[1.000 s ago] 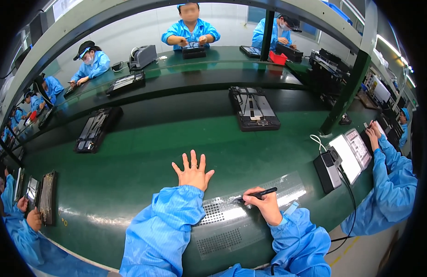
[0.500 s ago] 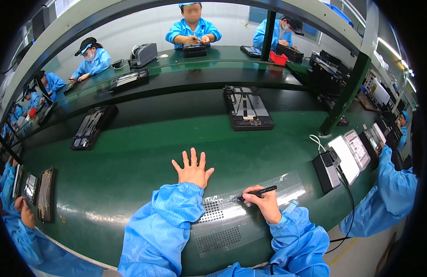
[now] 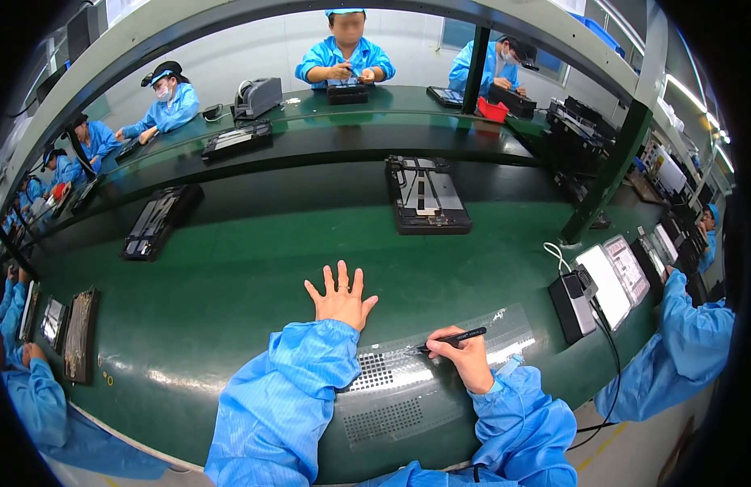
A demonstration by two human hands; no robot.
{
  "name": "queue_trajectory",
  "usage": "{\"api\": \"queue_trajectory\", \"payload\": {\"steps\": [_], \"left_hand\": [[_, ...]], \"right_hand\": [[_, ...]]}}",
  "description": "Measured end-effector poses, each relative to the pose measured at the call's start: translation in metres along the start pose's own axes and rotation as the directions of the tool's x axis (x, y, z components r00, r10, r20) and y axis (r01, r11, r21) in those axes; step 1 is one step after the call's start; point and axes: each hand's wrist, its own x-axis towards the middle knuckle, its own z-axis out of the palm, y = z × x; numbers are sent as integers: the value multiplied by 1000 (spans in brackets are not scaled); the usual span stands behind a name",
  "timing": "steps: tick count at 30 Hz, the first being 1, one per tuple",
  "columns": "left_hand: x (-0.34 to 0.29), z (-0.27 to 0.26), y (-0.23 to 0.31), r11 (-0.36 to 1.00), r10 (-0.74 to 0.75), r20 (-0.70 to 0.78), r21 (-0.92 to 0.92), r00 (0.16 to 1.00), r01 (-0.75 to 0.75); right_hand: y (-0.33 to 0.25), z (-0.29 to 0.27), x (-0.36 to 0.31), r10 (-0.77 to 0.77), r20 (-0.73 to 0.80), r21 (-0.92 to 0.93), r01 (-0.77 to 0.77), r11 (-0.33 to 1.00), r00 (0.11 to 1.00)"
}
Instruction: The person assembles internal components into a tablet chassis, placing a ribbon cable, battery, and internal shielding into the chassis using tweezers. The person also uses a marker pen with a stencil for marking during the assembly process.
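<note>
My left hand (image 3: 340, 307) lies flat on the green worktop (image 3: 229, 304), fingers spread, holding nothing. In my right hand (image 3: 466, 357) are slim black tweezers (image 3: 465, 334), gripped like a pen. Their tip points left, over a clear plastic sheet (image 3: 505, 329) with rows of small black square pads (image 3: 374, 371). A second clear sheet (image 3: 436, 410) with smaller black pads (image 3: 384, 419) lies nearer to me, next to the first. Whether the tip touches a pad is too small to tell.
An opened tablet-like device in a black tray (image 3: 428, 195) lies ahead, another (image 3: 161, 222) farther left. At right stand a black-and-grey box (image 3: 572, 307) with cables and a clear case (image 3: 611, 280). A green post (image 3: 607, 174) rises behind them. Co-workers in blue sit around.
The two devices ahead have shifted slightly left. My hands and the tweezers stay almost where they were. At the left edge a co-worker's hands have moved.
</note>
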Motion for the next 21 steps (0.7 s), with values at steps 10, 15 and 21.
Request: {"api": "queue_trajectory", "payload": {"steps": [10, 15, 21], "left_hand": [[2, 0, 0, 999, 21, -32, -33, 999, -22], [-2, -5, 3, 1000, 2, -4, -2, 1000, -2], [-3, 4, 1, 1000, 15, -98, 15, 995, -14]], "right_hand": [[-3, -1, 2, 14, 15, -29, -13, 999, 1000], [-4, -1, -2, -11, -9, -21, 11, 1000, 1000], [-3, 0, -2, -19, -15, -33, 19, 999, 1000]]}}
